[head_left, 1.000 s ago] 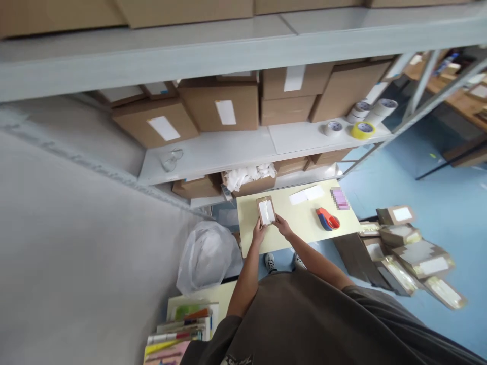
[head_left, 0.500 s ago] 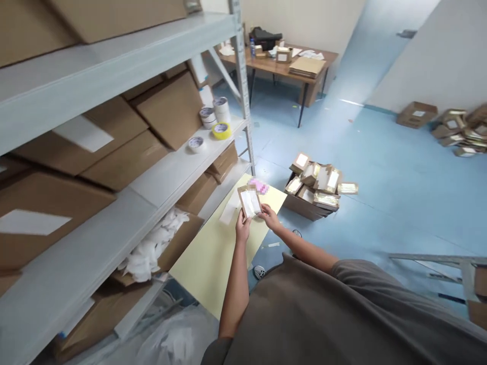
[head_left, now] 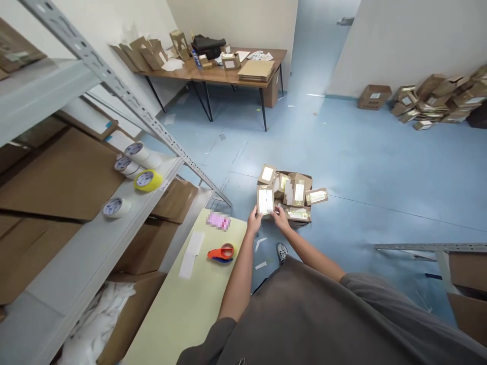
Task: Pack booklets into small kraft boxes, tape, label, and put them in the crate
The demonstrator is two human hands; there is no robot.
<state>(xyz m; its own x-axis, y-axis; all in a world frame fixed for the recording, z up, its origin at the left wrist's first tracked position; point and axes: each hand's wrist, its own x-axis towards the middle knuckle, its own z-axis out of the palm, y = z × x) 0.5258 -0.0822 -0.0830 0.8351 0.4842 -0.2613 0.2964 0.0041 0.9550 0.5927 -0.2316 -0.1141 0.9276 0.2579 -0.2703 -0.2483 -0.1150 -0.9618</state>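
Observation:
Between both hands I hold a small cardboard box [head_left: 265, 199] with a white label on its upper face. My left hand [head_left: 254, 221] grips its lower left corner, while my right hand [head_left: 280, 218] grips the lower right one. The held box overlaps the near left part of a large open carton [head_left: 304, 223] on the floor; whether it touches the boxes there I cannot tell. That carton is heaped with several small labelled boxes [head_left: 299, 188]. Left of my forearm, an orange tape dispenser [head_left: 221, 252] lies on the pale yellow tabletop [head_left: 171, 304].
A metal shelf [head_left: 152, 121] on the left bears cartons, white tape rolls [head_left: 117, 207] and a yellow roll [head_left: 147, 180]. A wooden table [head_left: 224, 76] stands at the back. Boxes [head_left: 437, 101] are piled by the right wall. Another metal frame [head_left: 411, 247] is at right.
The held box has moved from above the yellow tabletop to over the floor carton, still in both hands. My view has turned right, and the tape dispenser now shows.

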